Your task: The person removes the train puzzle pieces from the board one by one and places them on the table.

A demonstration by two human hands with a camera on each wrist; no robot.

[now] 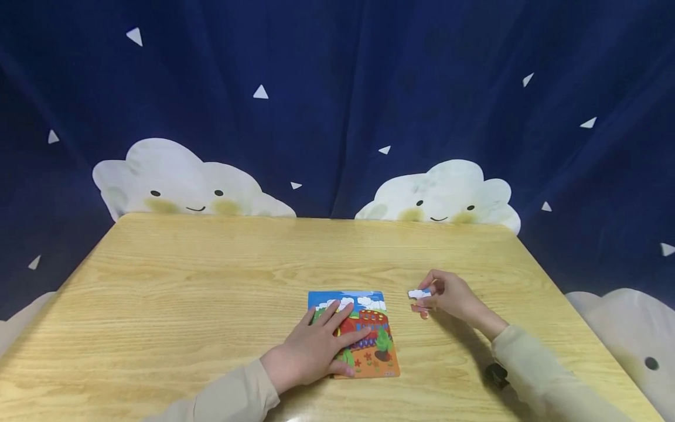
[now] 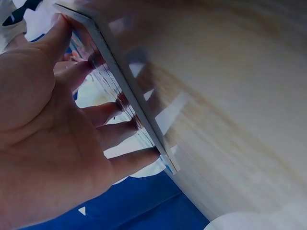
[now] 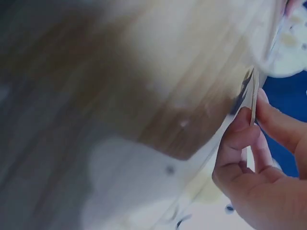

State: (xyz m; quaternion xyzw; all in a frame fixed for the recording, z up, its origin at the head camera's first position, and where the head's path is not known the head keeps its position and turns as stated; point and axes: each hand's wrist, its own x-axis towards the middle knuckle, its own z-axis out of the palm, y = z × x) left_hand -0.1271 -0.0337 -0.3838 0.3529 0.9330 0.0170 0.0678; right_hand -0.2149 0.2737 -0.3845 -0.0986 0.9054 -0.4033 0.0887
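Observation:
A flat picture puzzle [image 1: 375,334] lies on the table, showing a red train, a green tree, orange ground and a blue sky with clouds. My left hand [image 1: 315,347] rests on its left part with the fingers spread, covering some of the picture. In the left wrist view, the fingertips touch the face of the board [image 2: 122,79], seen nearly edge-on. To the right of the board, my right hand [image 1: 448,296] pinches a small puzzle piece [image 1: 419,293] with white cloud and blue on it. The right wrist view shows this thin piece [image 3: 254,96] edge-on between thumb and fingers.
The light wooden table [image 1: 211,281] has a glossy surface that reflects the hands. Behind it hangs a dark blue curtain [image 1: 327,105] with white triangles and smiling clouds. A small black object [image 1: 497,375] shows beside the right sleeve.

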